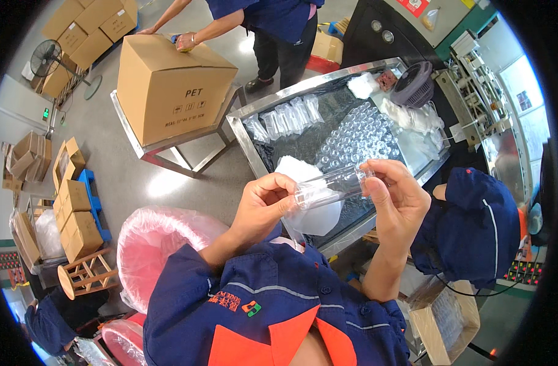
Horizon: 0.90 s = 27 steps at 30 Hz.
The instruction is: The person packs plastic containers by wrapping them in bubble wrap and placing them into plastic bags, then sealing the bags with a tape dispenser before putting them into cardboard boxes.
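Observation:
A clear plastic tube point(331, 186) is held level in front of my chest, above the near edge of the work table. My left hand point(263, 206) pinches its left end between thumb and fingers. At the other end, the thumb and fingers of my right hand point(393, 201) are closed on it. Behind the tube, a white cloth or sheet point(321, 221) lies at the table's near side. Many clear plastic tubes point(359, 137) stand close together on the dark tabletop beyond. Farther left lies a row of clear tubes point(285, 119) on their sides.
The metal-rimmed table point(245, 146) also bears a grey fan point(413, 85) and white wadding point(363, 85). A large carton point(175, 91) sits on a metal stand, with a co-worker's hands on it. A pink-lined bin point(163, 238) stands at my left; another person point(474, 219) is at my right.

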Tool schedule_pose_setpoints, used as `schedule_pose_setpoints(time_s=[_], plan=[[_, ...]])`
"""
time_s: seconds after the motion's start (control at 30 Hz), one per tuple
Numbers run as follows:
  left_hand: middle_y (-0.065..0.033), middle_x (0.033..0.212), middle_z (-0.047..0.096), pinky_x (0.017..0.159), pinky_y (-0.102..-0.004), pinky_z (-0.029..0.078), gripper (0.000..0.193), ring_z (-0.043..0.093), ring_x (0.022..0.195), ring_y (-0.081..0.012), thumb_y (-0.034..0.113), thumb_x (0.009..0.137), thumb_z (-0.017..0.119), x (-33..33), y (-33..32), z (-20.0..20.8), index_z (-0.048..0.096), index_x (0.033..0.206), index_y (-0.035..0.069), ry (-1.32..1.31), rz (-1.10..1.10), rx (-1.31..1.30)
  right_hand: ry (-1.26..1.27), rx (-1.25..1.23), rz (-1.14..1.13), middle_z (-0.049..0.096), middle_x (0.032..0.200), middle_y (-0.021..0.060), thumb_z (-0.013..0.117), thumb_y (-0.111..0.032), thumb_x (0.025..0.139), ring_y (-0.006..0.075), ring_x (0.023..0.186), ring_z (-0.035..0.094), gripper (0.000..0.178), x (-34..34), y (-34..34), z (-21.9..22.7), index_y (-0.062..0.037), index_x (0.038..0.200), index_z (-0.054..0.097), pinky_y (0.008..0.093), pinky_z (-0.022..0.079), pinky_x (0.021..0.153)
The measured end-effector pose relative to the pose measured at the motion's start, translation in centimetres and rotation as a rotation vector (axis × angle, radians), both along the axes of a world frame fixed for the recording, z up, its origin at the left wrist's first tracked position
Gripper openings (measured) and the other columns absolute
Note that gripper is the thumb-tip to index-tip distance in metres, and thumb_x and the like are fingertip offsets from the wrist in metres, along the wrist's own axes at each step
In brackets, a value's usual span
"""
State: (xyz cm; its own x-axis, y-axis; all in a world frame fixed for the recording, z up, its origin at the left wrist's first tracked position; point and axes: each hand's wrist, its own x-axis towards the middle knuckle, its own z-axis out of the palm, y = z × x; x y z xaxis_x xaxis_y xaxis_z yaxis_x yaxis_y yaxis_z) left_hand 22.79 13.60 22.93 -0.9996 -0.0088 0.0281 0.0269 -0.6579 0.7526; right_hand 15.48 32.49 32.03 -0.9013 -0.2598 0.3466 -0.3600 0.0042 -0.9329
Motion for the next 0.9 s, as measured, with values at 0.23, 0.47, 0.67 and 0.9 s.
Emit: schedule_pose_setpoints(time_s=[0.23, 0.47, 0.67, 0.9], plan=[[-0.0054, 0.092, 0.064, 0.075, -0.0286, 0.048, 0.01, 0.06, 0.084, -0.0131, 0.001, 0.082, 0.066, 0.0, -0.7, 0.0, 0.06, 0.091, 0.002, 0.012, 0.036, -0.018, 0.075, -0.027, 0.083, 0.063, 0.099, 0.0123, 0.065, 0.008, 0.08, 0.0102, 0.078, 0.058, 0.021, -1.1, -1.2, -0.2, 0.0064, 0.1, 0.065, 0.0195, 0.045, 0.066], [-0.0021, 0.087, 0.062, 0.066, -0.0223, 0.047, 0.011, 0.056, 0.078, -0.0073, 0.005, 0.084, 0.067, 3.7, -2.8, -0.9, 0.063, 0.094, 0.001, -0.061, 0.348, -0.233, -0.032, 0.085, 0.265, 0.061, 0.1, 0.0134, 0.06, 0.008, 0.076, 0.0163, 0.089, 0.056, 0.024, -1.4, -4.8, -1.6, 0.0052, 0.099, 0.063, 0.0255, 0.045, 0.077], [0.0003, 0.081, 0.056, 0.061, -0.0207, 0.044, 0.006, 0.054, 0.07, -0.005, 0.002, 0.083, 0.066, 6.1, -3.7, -2.4, 0.06, 0.086, 0.003, -0.099, 0.714, -0.421, -0.161, -0.082, 0.391, 0.057, 0.105, 0.0077, 0.055, -0.008, 0.092, 0.0105, 0.081, 0.05, 0.027, -3.8, -4.7, -7.0, 0.0049, 0.115, 0.052, 0.0235, 0.042, 0.073], [-0.0061, 0.082, 0.054, 0.059, -0.0252, 0.047, 0.016, 0.056, 0.065, -0.0132, -0.001, 0.077, 0.066, 8.5, -4.4, -2.6, 0.059, 0.091, 0.002, -0.054, 1.052, -0.744, -0.463, -0.129, 0.792, 0.056, 0.11, 0.0137, 0.049, -0.026, 0.098, 0.0189, 0.1, 0.057, 0.035, -2.1, -9.9, -9.3, 0.0054, 0.114, 0.051, 0.0288, 0.046, 0.086]])
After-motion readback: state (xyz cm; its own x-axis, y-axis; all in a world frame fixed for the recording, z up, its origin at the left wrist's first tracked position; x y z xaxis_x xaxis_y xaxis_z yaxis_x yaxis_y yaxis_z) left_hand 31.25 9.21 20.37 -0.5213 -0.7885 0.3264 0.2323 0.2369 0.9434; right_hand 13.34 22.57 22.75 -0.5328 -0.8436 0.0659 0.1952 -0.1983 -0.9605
